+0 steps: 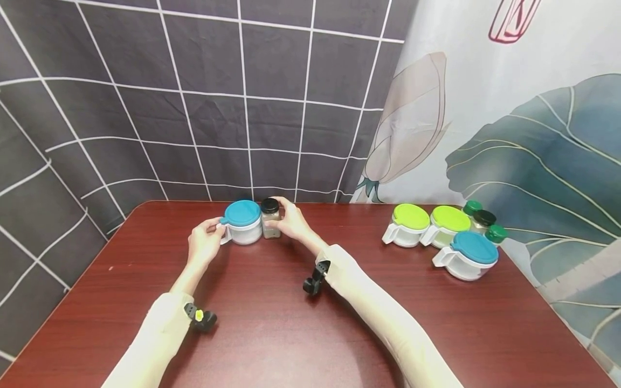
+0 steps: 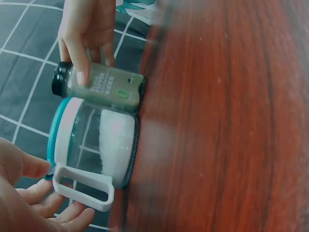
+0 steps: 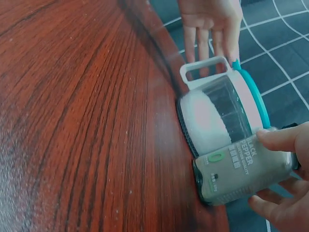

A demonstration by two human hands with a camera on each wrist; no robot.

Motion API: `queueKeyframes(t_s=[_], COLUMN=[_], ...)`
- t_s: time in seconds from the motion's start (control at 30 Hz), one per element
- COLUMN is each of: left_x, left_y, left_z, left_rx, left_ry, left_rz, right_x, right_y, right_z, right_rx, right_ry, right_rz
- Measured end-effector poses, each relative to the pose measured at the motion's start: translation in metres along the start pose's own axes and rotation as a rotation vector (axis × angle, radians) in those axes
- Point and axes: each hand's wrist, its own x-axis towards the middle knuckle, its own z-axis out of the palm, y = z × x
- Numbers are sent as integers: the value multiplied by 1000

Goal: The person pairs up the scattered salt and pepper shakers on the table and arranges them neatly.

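A clear seasoning jar with a blue lid and white handle, partly filled with white grains, stands near the table's back edge. My left hand is at its handle side, thumb by the lid's tab and fingers behind the handle. Right beside the jar stands a black-capped pepper bottle, its label reading black pepper. My right hand grips this bottle from the right, the thumb on its near side and the other fingers behind. Both containers sit side by side, close together.
Toward the table's right side stand two green-lidded jars and another blue-lidded jar. Behind them are bottles with green caps and a black cap. A dark gridded curtain hangs behind the reddish-brown table.
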Motion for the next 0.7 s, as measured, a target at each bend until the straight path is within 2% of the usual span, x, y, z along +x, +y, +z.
queueKeyframes(t_s=[0.13,0.37,0.7], left_x=[-4,-12,-21], left_y=[4,13,28], left_z=[-1,-4,-2], left_rx=[-27,-91,-193], left_ry=[7,42,97], left_rz=[26,57,85], right_x=[-2,-5,-11], right_y=[-3,-11,-16], right_z=[-1,-5,-18], right_rx=[-45,-54,-118], right_ry=[18,22,40], right_rz=[-9,-10,-103])
